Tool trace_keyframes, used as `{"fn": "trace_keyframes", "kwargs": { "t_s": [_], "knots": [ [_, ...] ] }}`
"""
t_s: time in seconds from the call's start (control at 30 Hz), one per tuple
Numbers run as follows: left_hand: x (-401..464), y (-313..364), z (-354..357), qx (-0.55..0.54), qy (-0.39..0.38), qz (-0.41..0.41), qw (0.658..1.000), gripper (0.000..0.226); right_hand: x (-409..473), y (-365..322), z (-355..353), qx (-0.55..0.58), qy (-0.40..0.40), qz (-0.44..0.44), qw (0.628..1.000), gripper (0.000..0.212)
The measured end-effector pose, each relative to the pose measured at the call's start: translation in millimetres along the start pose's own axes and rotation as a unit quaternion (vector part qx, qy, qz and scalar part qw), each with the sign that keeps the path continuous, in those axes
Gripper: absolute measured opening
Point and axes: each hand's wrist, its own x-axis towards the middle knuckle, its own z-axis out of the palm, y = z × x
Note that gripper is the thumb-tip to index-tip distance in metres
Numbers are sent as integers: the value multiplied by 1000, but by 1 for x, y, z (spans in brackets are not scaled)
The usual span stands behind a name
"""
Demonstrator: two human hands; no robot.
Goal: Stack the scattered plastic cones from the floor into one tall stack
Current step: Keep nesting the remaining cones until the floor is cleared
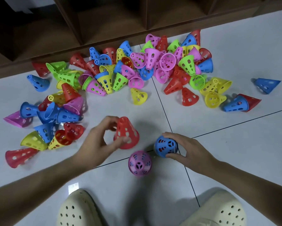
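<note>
Cream perforated clogs (pixel 75 209) frame the white tiled floor (pixel 235 152). Left hand (pixel 96 141) has its grip pinching a red cone (pixel 126 133); right hand (pixel 186 149) cups a blue-topped stack (pixel 166 146) beside a pink cone (pixel 140 163). A tilted drop could jam or topple it into the scattered cones (pixel 137 67).

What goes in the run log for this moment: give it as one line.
left hand: holds red cone | right hand: grips blue cone | pink cone: upright, untouched | pile: unstacked
</note>
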Motion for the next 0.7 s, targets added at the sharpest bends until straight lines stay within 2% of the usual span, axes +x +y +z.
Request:
{"fn": "trace_keyframes", "kwargs": {
  "t_s": [0.13,0.27,0.5,0.6,0.7],
  "knots": [
    [-33,26,21,-26,-56,39,997,47,2,-2,0,3,-5,14,1000,58],
    [-44,16,41,10,-104,25,994,46,0,-6,-3,7,-6,28,1000,60],
    [-40,-3,34,37,-136,29,990,49,2,-13,-13,-13,-35,41,998,81],
    [-31,-17,13,73,-114,9,991,50,17,-25,-26,-6,-24,30,999,70],
    [-15,-45,-13,153,-31,-32,987,49,54,-35,-35,31,22,1,999,55]
  ]
}}
